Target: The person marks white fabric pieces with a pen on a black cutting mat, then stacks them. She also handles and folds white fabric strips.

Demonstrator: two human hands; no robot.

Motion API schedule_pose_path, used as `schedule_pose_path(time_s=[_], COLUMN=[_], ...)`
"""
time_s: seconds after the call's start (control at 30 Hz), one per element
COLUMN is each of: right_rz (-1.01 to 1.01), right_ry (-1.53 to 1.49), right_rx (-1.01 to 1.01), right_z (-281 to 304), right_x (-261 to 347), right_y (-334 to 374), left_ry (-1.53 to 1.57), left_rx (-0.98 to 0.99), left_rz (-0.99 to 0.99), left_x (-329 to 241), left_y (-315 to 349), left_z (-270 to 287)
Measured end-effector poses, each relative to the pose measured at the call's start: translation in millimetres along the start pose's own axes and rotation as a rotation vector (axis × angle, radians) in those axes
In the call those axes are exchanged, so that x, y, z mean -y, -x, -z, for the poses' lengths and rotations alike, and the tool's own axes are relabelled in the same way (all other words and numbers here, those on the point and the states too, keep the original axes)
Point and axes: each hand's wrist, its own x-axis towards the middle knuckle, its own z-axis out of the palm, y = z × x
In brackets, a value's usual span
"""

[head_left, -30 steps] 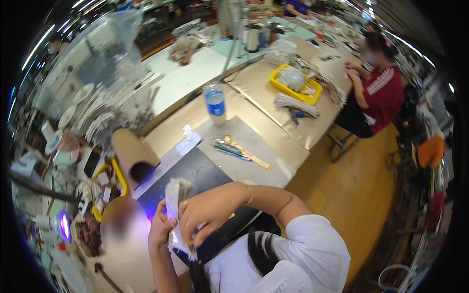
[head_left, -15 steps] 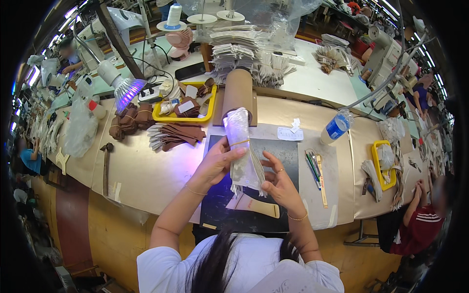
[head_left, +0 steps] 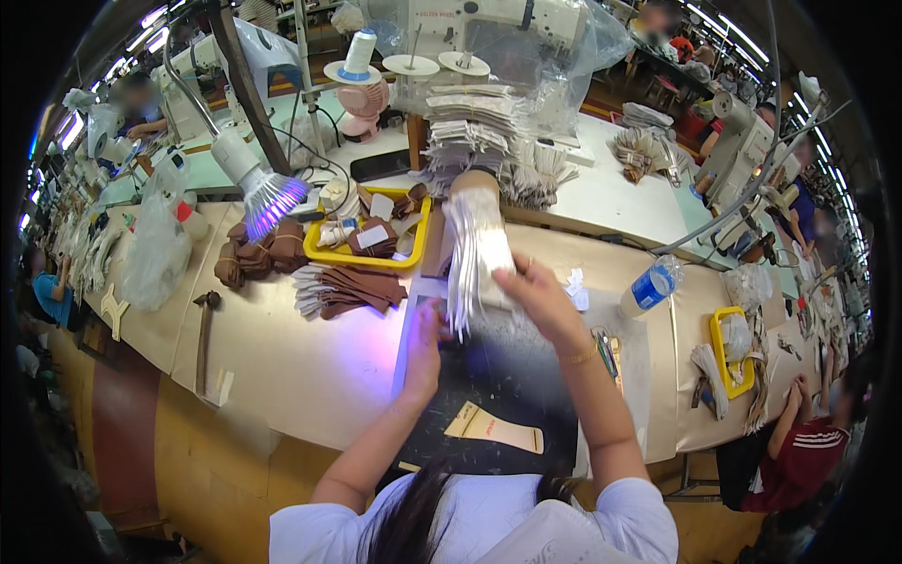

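Note:
My right hand [head_left: 540,299] is closed on the right side of a bundle of thin white cut pieces [head_left: 477,249], which hangs tilted with its lower edges fanned out. No band shows around the bundle. Just off its lower left corner is my left hand [head_left: 425,352], thumb raised and apart from the fingers, which are partly hidden; I see nothing in it. Below both hands lies a dark board [head_left: 512,376] with a flat cream template [head_left: 495,428] on it. Behind the bundle stands a brown roll-shaped stand [head_left: 476,183], mostly covered.
To the left are a yellow tray [head_left: 413,252] of brown bundles, loose brown pieces [head_left: 362,289], a hammer [head_left: 204,343] and a lamp [head_left: 254,183]. A water bottle [head_left: 648,287] and pens [head_left: 609,352] are on the right. Stacked white pieces [head_left: 470,132] rise at the back.
The bundle has moved up and away from me, from my left hand into my right. Its yellow band no longer shows. My left hand has come away and dropped lower.

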Motion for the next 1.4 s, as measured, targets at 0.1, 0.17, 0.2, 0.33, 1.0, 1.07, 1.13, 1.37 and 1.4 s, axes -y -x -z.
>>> schedule_pose_path(time_s=[0.1,0.17,0.2,0.33,1.0,1.07,1.13,1.37,1.4], right_rz=[0.168,0.211,0.256,0.275,0.562,0.777,0.803,0.904,0.882], right_ry=[0.134,0.105,0.068,0.059,0.922,1.357,1.438,1.431,1.415], right_rx=[-0.005,-0.039,-0.018,-0.178,-0.547,-0.605,-0.244,-0.048,-0.05], right_z=[13.4,16.5,19.2,30.7,37.5,34.3,45.7,107.3,117.6], right_x=[31.7,53.2,63.7,80.8,10.1,-15.0,-34.1,-41.4,-40.0], right_y=[-89.4,-158.5,-192.7,-308.1,-245.2,-200.9,-139.7,59.4,84.0], left_ry=[-0.267,-0.43,-0.508,-0.693,-0.748,-0.779,-0.789,-0.858,-0.882], left_rx=[0.113,0.177,0.2,0.203,0.161,0.171,0.199,0.277,0.291], left_rz=[-0.159,-0.227,-0.26,-0.355,-0.44,-0.465,-0.443,-0.422,-0.418], left_x=[25.9,31.3,31.4,24.4,24.8,24.2,22.0,19.8,20.1], left_y=[19.7,23.6,24.4,23.7,21.8,21.3,19.8,20.6,21.4], left_z=[2.5,3.1,3.1,1.5,-0.7,-0.6,-0.2,-4.7,-5.4])
